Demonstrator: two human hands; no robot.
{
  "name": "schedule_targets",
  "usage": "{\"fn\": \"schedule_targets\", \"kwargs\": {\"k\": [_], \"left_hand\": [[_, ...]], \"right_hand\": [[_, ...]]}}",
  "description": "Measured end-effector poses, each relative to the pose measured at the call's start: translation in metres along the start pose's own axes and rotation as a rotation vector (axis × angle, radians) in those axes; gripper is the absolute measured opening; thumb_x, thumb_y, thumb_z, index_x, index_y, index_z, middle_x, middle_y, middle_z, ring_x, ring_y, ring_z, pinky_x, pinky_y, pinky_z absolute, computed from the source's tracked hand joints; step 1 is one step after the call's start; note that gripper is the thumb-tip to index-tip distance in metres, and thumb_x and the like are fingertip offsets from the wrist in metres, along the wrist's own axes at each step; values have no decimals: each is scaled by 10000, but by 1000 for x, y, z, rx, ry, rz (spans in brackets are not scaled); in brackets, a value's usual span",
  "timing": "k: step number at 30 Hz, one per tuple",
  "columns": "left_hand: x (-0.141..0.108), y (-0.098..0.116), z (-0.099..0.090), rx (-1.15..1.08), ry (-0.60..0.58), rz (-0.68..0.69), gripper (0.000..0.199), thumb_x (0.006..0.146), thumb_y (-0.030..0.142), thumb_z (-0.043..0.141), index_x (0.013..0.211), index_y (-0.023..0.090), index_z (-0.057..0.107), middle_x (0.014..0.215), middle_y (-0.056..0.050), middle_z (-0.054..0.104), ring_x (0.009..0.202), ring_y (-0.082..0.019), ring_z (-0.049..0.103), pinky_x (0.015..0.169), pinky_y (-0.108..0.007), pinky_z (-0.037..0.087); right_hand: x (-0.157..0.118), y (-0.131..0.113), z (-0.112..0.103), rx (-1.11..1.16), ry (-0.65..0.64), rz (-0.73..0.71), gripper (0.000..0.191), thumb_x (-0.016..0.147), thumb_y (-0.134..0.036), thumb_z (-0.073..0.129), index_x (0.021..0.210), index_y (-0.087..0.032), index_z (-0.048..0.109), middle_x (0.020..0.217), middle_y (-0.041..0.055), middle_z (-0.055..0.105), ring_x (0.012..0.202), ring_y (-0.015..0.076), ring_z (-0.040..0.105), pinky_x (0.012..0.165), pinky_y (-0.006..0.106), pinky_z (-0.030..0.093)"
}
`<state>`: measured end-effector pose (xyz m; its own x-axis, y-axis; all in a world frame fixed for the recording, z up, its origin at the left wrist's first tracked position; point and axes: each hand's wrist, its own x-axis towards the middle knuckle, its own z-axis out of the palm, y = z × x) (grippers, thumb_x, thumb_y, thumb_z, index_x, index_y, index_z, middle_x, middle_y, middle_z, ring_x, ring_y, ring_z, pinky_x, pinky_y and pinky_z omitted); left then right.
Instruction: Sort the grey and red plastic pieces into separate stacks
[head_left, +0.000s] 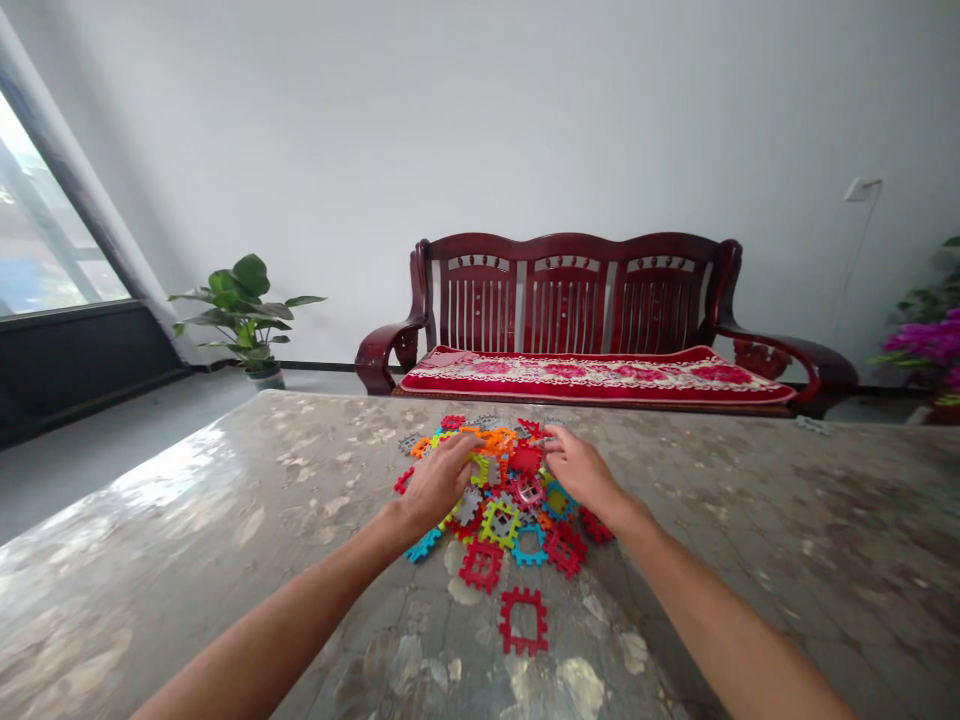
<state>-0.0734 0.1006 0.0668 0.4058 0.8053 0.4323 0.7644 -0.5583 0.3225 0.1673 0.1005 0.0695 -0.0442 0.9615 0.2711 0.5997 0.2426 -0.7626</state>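
A heap of interlocking plastic tiles with notched edges lies in front of me, in red, orange, lime, blue and grey. My left hand point(442, 478) is over the heap's left side, fingers stretched toward an orange tile point(496, 440); whether they touch it is unclear. On the other side my right hand point(579, 468) is open, its fingertips beside a solid red tile point(526, 458) and some grey ones at the back. Nearer to me lie a lime tile point(500, 522), a blue frame tile point(530, 545) and a red windowed tile point(481, 566). A red frame tile point(504, 620) lies apart at the front.
The pile rests on a table with a grey patterned cover point(300, 520). A small grey piece point(812, 425) lies near the far right edge. Behind stand a dark red wooden bench point(566, 300) with a red cushion point(600, 372) and a potted plant point(247, 310).
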Motion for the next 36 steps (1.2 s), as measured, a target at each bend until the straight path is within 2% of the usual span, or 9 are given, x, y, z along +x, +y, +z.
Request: {"fn": "schedule_targets", "kwargs": {"k": [5, 9, 14, 17, 19, 23, 26, 32, 36], "left_hand": [[-14, -7, 2, 62, 63, -42, 417, 912, 112, 388, 1284, 186, 562, 1276, -100, 593, 1209, -216, 531, 1056, -419, 431], [-47, 4, 2, 123, 113, 85, 427, 928, 159, 428, 1343, 227, 505, 1433, -101, 465, 1374, -253, 351, 1114, -497, 353], [-87, 33, 5, 140, -122, 285, 546, 874, 363, 599, 1395, 293, 452, 1510, -81, 380, 1428, -322, 221, 1131, -562, 271], [-96, 49, 11, 94, -261, 343, 666, 804, 596, 625, 1379, 301, 465, 1473, -86, 432, 1358, -338, 320, 1094, -545, 309], [-96, 57, 15, 53, -317, 330, 641, 804, 647, 594, 1336, 300, 504, 1391, -74, 511, 1268, -305, 414, 1051, -485, 360], [-91, 68, 20, -16, -424, 269, 422, 870, 539, 583, 1201, 277, 579, 1135, -42, 622, 1056, -223, 516, 921, -357, 429], [-88, 71, 19, -30, -459, 221, 363, 868, 486, 614, 1148, 259, 576, 1082, -35, 618, 1005, -215, 527, 873, -335, 438], [-86, 72, 26, -152, -467, 58, 483, 726, 345, 758, 1153, 254, 551, 1112, -32, 577, 970, -196, 560, 786, -283, 461], [-87, 71, 36, -311, -387, -23, 308, 727, 100, 629, 1004, 235, 614, 999, -4, 599, 888, -147, 572, 758, -243, 457]], "right_hand": [[-37, 27, -19, -137, 9, 60, 491, 818, -243, 542, 1308, -203, 541, 1227, 96, 649, 1072, 202, 627, 925, 340, 471], [-74, 40, -27, -363, -93, 50, 813, 655, -425, 751, 1389, -224, 465, 1366, 114, 544, 1234, 297, 508, 1004, 427, 403], [-97, 43, -18, -503, -150, 33, 1027, 575, -433, 799, 1464, -177, 354, 1427, 165, 460, 1297, 341, 423, 1029, 456, 360], [-93, 42, -12, -511, -121, 33, 926, 598, -388, 784, 1415, -162, 412, 1290, 149, 557, 1201, 321, 495, 981, 428, 395], [-89, 40, -8, -492, -112, 34, 814, 613, -361, 768, 1349, -170, 477, 1210, 126, 593, 1141, 302, 530, 949, 406, 416], [-86, 35, -3, -424, -98, 70, 645, 642, -295, 729, 1247, -173, 540, 1156, 107, 629, 1076, 274, 580, 924, 377, 443], [-88, 31, 1, -385, -73, 100, 566, 669, -235, 687, 1216, -175, 556, 1137, 104, 656, 1042, 258, 610, 908, 365, 460], [-90, 33, 4, -403, -14, 80, 390, 696, -174, 623, 1084, -211, 629, 1079, 72, 681, 994, 230, 636, 859, 329, 469], [-89, 37, 2, -403, -42, 57, 265, 721, -82, 510, 873, -236, 663, 923, 27, 695, 871, 176, 647, 764, 258, 455]]}}
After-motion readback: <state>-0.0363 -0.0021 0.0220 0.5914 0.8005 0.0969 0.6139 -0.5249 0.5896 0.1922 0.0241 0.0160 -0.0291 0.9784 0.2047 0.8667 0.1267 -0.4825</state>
